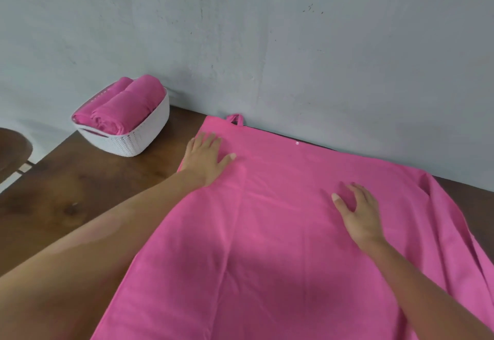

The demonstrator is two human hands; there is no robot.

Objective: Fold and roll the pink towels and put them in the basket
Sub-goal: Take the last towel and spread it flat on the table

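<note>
A large pink towel (280, 232) lies spread flat over the brown wooden table, its far edge against the wall, with a small hanging loop (235, 119) at the far left corner. My left hand (204, 156) rests flat on the towel near that corner, fingers straight. Further right, my right hand (358, 208) presses on the middle of the towel with fingers spread. A white woven basket (139, 139) stands at the far left of the table and holds two rolled pink towels (125, 107) side by side.
The grey wall (267, 32) runs right along the table's far edge. Bare wooden table (66, 192) shows between the basket and the towel. A round dark wooden stool or seat (13, 149) sits beyond the table's left edge. The towel's right side is creased.
</note>
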